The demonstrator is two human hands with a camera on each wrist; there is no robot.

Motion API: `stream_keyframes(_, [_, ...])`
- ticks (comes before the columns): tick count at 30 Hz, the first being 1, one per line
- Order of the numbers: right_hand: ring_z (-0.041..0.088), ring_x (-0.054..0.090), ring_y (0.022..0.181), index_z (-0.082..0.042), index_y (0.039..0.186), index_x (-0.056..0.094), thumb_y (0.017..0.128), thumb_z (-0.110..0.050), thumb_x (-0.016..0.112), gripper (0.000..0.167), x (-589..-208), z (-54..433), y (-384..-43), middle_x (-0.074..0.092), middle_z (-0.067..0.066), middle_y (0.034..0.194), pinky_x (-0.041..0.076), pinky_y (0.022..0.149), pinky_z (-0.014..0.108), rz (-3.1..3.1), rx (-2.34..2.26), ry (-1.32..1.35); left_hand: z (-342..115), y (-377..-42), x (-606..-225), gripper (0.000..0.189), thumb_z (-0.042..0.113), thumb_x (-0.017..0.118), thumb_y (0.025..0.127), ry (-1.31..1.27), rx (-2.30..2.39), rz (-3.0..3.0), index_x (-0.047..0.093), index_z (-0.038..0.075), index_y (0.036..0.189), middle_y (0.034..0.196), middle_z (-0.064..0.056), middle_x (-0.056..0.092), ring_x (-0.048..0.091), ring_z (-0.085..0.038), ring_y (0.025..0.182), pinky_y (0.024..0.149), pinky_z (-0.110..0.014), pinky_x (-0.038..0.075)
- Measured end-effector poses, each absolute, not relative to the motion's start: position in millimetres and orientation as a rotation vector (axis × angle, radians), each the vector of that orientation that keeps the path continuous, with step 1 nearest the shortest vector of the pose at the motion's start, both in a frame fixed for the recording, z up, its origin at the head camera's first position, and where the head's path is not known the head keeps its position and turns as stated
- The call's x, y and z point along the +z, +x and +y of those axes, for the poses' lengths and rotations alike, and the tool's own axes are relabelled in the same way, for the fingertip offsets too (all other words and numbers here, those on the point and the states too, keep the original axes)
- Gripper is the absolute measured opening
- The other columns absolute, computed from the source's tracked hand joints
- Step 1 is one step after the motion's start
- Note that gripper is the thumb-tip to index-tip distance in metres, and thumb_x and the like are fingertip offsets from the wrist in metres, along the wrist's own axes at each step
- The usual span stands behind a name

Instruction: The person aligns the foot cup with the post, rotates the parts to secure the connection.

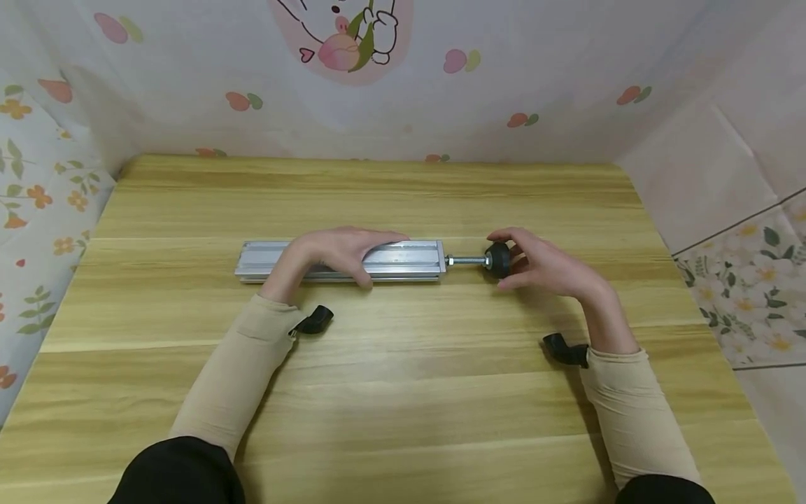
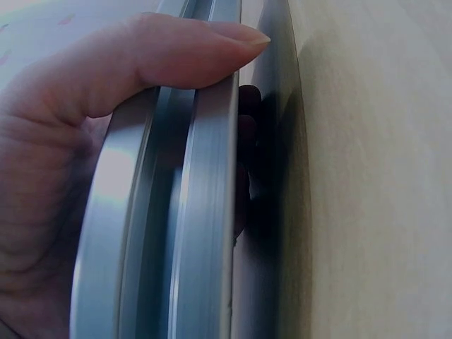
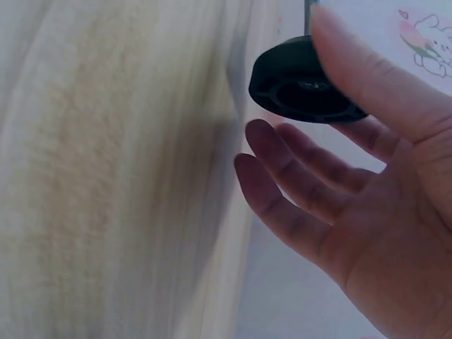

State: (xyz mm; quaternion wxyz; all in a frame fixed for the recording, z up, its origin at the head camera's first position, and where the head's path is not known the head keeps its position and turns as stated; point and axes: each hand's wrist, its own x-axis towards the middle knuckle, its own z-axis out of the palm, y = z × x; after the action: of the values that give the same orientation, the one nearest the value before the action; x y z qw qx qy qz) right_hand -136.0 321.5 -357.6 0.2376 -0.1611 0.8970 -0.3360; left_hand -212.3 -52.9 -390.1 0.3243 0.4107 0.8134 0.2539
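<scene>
A silver aluminium profile (image 1: 403, 260) with grooves along its length lies crosswise before me. My left hand (image 1: 336, 252) grips it around the middle, thumb across the near side. Fingertips (image 2: 247, 127) show beyond its edge in the left wrist view. From the profile's right end a threaded rod with nuts (image 1: 467, 260) sticks out, ending in a round black levelling foot (image 1: 499, 260). My right hand (image 1: 554, 266) pinches this foot between thumb and forefinger. In the right wrist view the other fingers (image 3: 282, 198) curve loosely below the foot (image 3: 300, 85), whose hollow underside faces the camera.
The wood-grain table (image 1: 403, 392) spreads under both hands. A white cloth with fruit prints (image 1: 403, 126) hangs along its back edge, and flowered cloth (image 1: 44, 231) stands at the left. Black wrist-camera mounts (image 1: 317, 320) stick out from both beige sleeves.
</scene>
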Motion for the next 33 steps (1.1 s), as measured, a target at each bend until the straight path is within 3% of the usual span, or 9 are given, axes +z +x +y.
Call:
stream_keyframes(9, [0.035,0.054,0.123,-0.004,0.147,0.043,0.081,-0.008,0.085,0.079,-361.8,316.6,-138.2,0.045,0.019,0.148,0.053,0.098,0.048,2.539,-0.895,-0.482,-53.7,-213.1,-388.0,0.109,0.013,0.076,0.069,1.079,0.693,2.107,0.025,0.027,0.165,0.158,-0.001,0.046,0.05,-0.022,0.121,0.106,-0.043,0.042])
stream_keyframes(21, [0.035,0.056,0.124,-0.005,0.149,0.042,0.09,-0.014,0.079,0.07,-360.9,317.9,-136.8,0.047,0.02,0.151,0.048,0.102,0.054,2.514,-0.909,-0.464,-55.6,-211.7,-387.6,0.109,0.014,0.075,0.07,1.057,0.666,2.109,0.023,0.028,0.165,0.165,-0.002,0.038,0.049,-0.022,0.123,0.106,-0.043,0.042])
stream_keyframes(27, [0.034,0.058,0.124,-0.006,0.15,0.04,0.093,-0.02,0.075,0.068,-359.2,320.0,-136.3,0.049,0.018,0.149,0.047,0.102,0.053,2.507,-0.892,-0.461,-55.8,-211.3,-389.1,0.11,0.015,0.077,0.069,1.053,0.672,2.113,0.025,0.028,0.165,0.16,0.0,0.044,0.05,-0.021,0.124,0.107,-0.042,0.042])
stream_keyframes(30, [0.033,0.059,0.122,-0.005,0.148,0.042,0.094,-0.022,0.074,0.065,-359.4,321.6,-135.3,0.053,0.016,0.145,0.048,0.102,0.047,2.524,-0.866,-0.475,-55.3,-211.7,-391.0,0.109,0.016,0.076,0.069,1.067,0.673,2.113,0.025,0.028,0.165,0.161,0.0,0.043,0.05,-0.02,0.123,0.108,-0.042,0.042])
stream_keyframes(33, [0.03,0.061,0.119,-0.005,0.146,0.044,0.095,-0.024,0.072,0.061,-358.7,322.7,-135.6,0.058,0.014,0.138,0.049,0.098,0.033,2.534,-0.853,-0.487,-55.5,-211.5,-391.6,0.109,0.017,0.075,0.07,1.078,0.666,2.12,0.023,0.026,0.165,0.165,0.0,0.039,0.049,-0.02,0.123,0.108,-0.043,0.042])
